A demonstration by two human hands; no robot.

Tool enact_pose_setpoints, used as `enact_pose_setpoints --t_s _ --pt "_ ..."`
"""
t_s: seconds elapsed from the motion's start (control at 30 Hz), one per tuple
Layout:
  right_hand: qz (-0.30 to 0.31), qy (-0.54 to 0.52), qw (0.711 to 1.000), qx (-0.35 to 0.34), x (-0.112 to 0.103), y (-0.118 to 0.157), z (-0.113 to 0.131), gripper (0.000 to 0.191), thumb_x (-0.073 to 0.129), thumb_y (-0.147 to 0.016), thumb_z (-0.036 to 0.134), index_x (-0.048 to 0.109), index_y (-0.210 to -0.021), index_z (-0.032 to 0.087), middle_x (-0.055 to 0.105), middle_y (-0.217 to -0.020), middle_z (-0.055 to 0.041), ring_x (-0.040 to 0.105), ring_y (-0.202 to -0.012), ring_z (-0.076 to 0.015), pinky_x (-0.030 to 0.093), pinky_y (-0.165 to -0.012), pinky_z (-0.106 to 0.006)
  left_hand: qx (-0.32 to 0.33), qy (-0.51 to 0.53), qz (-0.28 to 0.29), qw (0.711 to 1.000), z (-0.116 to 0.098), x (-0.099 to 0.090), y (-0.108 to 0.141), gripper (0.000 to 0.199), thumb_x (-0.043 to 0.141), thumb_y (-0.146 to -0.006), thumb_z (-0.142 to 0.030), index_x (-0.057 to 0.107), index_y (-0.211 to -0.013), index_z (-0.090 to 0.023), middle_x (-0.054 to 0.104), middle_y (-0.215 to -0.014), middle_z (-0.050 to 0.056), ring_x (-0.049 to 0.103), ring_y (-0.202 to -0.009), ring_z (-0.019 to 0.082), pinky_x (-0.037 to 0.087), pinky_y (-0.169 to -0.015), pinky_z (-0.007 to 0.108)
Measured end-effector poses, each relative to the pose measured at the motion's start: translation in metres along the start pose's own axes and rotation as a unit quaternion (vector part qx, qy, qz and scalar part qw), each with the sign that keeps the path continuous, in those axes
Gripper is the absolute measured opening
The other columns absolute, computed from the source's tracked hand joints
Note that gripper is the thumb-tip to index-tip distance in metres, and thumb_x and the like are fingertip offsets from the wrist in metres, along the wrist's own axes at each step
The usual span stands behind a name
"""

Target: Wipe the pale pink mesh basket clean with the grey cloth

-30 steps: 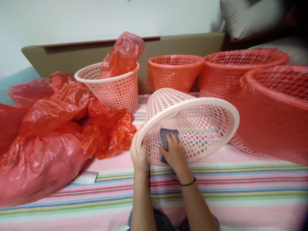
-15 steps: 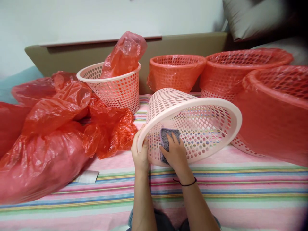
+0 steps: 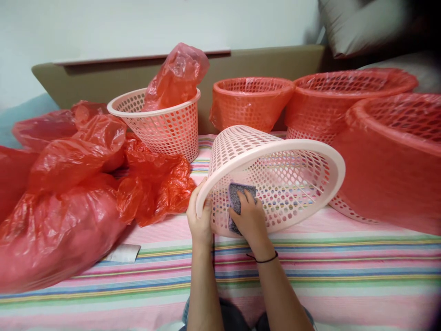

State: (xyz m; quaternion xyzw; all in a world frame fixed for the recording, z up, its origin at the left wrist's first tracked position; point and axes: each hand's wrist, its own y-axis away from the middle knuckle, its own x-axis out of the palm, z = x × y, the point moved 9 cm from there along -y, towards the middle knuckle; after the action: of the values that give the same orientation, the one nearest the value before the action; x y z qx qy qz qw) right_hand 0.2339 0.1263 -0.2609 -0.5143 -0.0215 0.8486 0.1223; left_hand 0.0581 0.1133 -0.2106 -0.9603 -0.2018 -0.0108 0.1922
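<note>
A pale pink perforated plastic basket (image 3: 237,158) lies tilted on its side on the striped sheet, its mouth facing me. My left hand (image 3: 200,218) grips the basket's rim at the left, thumb inside and fingers outside. Inside the mouth, my right hand (image 3: 250,216) holds a grey scrubbing sponge (image 3: 241,188) with a purple edge flat against the inner wall. Its fingers are bent over the sponge, and a thin black band circles that wrist.
Red plastic bags (image 3: 69,197) lie heaped at the left. Behind stands another pink basket (image 3: 172,131) with a red bag (image 3: 177,78) in it. Several baskets covered in red plastic (image 3: 253,105) stand at the right. A white slip (image 3: 123,253) lies on the striped sheet (image 3: 161,276).
The whole view has shifted very slightly. Both hands, the sponge and the tilted basket keep nearly the same places relative to each other.
</note>
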Motion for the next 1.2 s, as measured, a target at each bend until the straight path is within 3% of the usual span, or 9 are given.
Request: enact_pose_setpoints --t_s 0.17,0.3,0.43,0.6,0.73,0.83,0.93,1.1,1.2 --pt "-0.014 -0.142 0.988 -0.052 -0.002 -0.005 0.018 0.052 0.051 -0.078 0.014 0.06 -0.129 0.012 0.061 -0.134 -0.0126 0.055 -0.122 -0.025 0.041 -0.107 -0.038 0.007 0.002 -0.009 1.0 0.0 -0.002 -0.002 0.051 0.066 -0.081 -0.056 0.069 -0.115 -0.018 0.07 -0.117 0.011 0.063 -0.116 0.029 0.047 -0.104 0.041" --pt "0.007 -0.356 0.928 -0.108 -0.01 0.0 0.043 0.054 0.051 -0.076 0.017 0.059 -0.129 0.014 0.063 -0.133 -0.0078 0.057 -0.124 -0.0184 0.041 -0.11 -0.029 0.008 0.038 -0.012 0.999 0.004 -0.003 -0.004 0.048 0.068 -0.081 -0.052 0.069 -0.114 -0.017 0.071 -0.116 0.01 0.064 -0.113 0.027 0.047 -0.103 0.038" --pt "0.024 -0.459 0.887 -0.049 -0.018 -0.003 0.035 0.054 0.052 -0.079 0.028 0.058 -0.131 0.015 0.064 -0.131 -0.0076 0.06 -0.12 -0.0213 0.047 -0.104 -0.032 0.006 0.044 0.026 0.999 0.003 0.003 -0.004 0.047 0.067 -0.083 -0.048 0.066 -0.12 -0.019 0.068 -0.123 0.009 0.061 -0.119 0.026 0.046 -0.106 0.036" --pt "-0.121 -0.259 0.958 0.018 -0.053 -0.011 -0.02 0.052 0.048 -0.08 0.021 0.061 -0.13 0.015 0.056 -0.142 -0.0088 0.049 -0.13 -0.0269 0.035 -0.114 -0.043 -0.002 0.042 0.039 0.998 0.003 0.004 -0.004 0.047 0.07 -0.081 -0.045 0.067 -0.12 -0.02 0.067 -0.126 0.009 0.06 -0.121 0.028 0.044 -0.108 0.039" --pt "-0.05 -0.07 0.996 0.026 -0.035 -0.013 -0.032 0.052 0.048 -0.078 0.007 0.066 -0.126 0.015 0.055 -0.144 -0.0096 0.045 -0.13 -0.0335 0.03 -0.113 -0.052 -0.006 0.041 0.052 0.998 0.006 0.008 -0.003 0.047 0.07 -0.08 -0.038 0.066 -0.124 -0.02 0.065 -0.13 0.009 0.058 -0.124 0.028 0.042 -0.11 0.041" --pt "0.005 -0.098 0.995 -0.018 -0.012 -0.01 -0.011 0.053 0.049 -0.075 0.004 0.065 -0.125 0.013 0.057 -0.141 -0.0131 0.048 -0.13 -0.0303 0.03 -0.114 -0.049 0.008 0.039 0.056 0.998 0.002 0.012 -0.002 0.046 0.068 -0.08 -0.034 0.066 -0.123 -0.019 0.066 -0.128 0.01 0.059 -0.123 0.029 0.043 -0.109 0.042" --pt "0.019 -0.293 0.954 -0.06 -0.004 -0.007 0.02 0.053 0.053 -0.073 0.008 0.065 -0.124 0.016 0.06 -0.138 -0.0106 0.05 -0.131 -0.0247 0.032 -0.116 -0.043 0.017 0.036 0.042 0.998 -0.002 0.012 -0.001 0.043 0.066 -0.08 -0.029 0.066 -0.121 -0.019 0.067 -0.127 0.009 0.06 -0.121 0.027 0.045 -0.108 0.04" --pt "0.057 -0.614 0.787 0.028 -0.006 -0.006 0.032 0.053 0.067 -0.074 0.029 0.062 -0.126 0.021 0.066 -0.129 -0.0049 0.059 -0.12 -0.0242 0.045 -0.107 -0.04 0.002 0.052 0.051 0.997 0.001 0.014 0.0 0.043 0.066 -0.082 -0.032 0.064 -0.124 -0.02 0.064 -0.13 0.008 0.058 -0.124 0.027 0.042 -0.111 0.04" --pt "0.007 -0.613 0.788 0.052 -0.025 -0.01 0.012 0.055 0.068 -0.074 0.034 0.061 -0.127 0.019 0.067 -0.126 -0.0067 0.062 -0.116 -0.026 0.047 -0.104 -0.042 0.007 0.051 0.059 0.997 0.002 0.014 0.0 0.044 0.067 -0.082 -0.031 0.064 -0.125 -0.021 0.064 -0.131 0.008 0.058 -0.125 0.027 0.042 -0.111 0.04"
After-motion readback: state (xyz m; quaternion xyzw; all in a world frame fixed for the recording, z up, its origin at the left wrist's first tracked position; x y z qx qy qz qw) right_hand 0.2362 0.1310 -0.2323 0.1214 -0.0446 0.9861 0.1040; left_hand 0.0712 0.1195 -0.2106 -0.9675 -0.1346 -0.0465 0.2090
